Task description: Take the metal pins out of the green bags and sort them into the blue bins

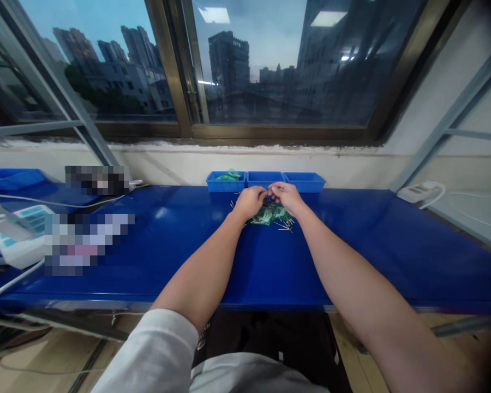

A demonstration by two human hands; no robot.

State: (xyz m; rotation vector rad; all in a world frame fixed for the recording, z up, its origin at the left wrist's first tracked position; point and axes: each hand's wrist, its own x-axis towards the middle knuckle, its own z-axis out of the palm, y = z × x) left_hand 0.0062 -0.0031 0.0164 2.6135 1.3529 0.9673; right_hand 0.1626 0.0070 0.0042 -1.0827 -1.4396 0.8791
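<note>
Both my hands are close together above the far middle of the blue table (180, 245). My left hand (250, 201) is closed, its fingertips pinched near those of the other hand. My right hand (287, 197) pinches a thin metal pin (269, 190) that shows between the two hands; whether the left fingers grip it too is hidden. Under and between my hands lies a heap of small green packets (265, 217). Loose metal pins (286, 225) are scattered around that heap, some partly covered by my fingers.
Behind my hands stand three blue bins: a left bin (210, 184) with green packets (230, 174), a middle bin (265, 177) and a right bin (311, 184). A white device (22, 234) with cables is at left. A power strip (419, 192) lies at right.
</note>
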